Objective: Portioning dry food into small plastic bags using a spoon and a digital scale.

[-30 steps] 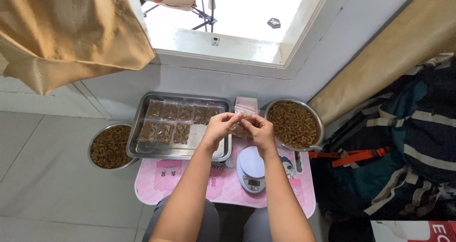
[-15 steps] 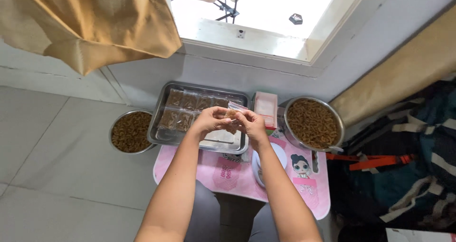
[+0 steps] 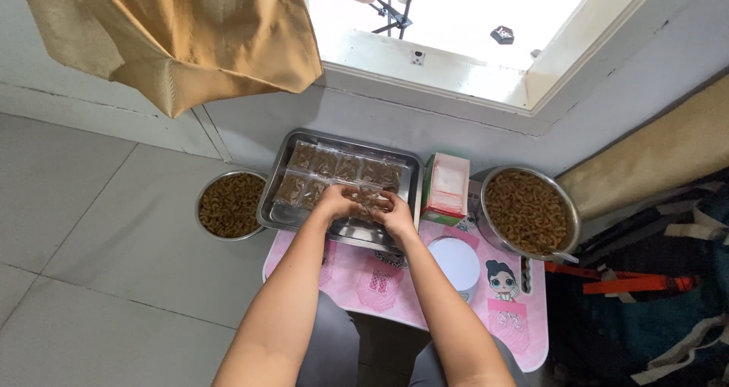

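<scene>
1. Our left hand (image 3: 336,203) and right hand (image 3: 392,212) meet over the metal tray (image 3: 414,176), fingers curled and pinching one clear filled packet (image 3: 367,198) between them.
2. The packet sits just above the tray's near edge; more packets (image 3: 334,165) lie in rows behind it.
3. The tray rests on a pink surface (image 3: 524,334), beside a white scale (image 3: 457,259) and a stack of bags (image 3: 448,185).
4. One bowl (image 3: 531,211) of brown pieces stands at right, another bowl (image 3: 229,205) on the floor at left.
</scene>
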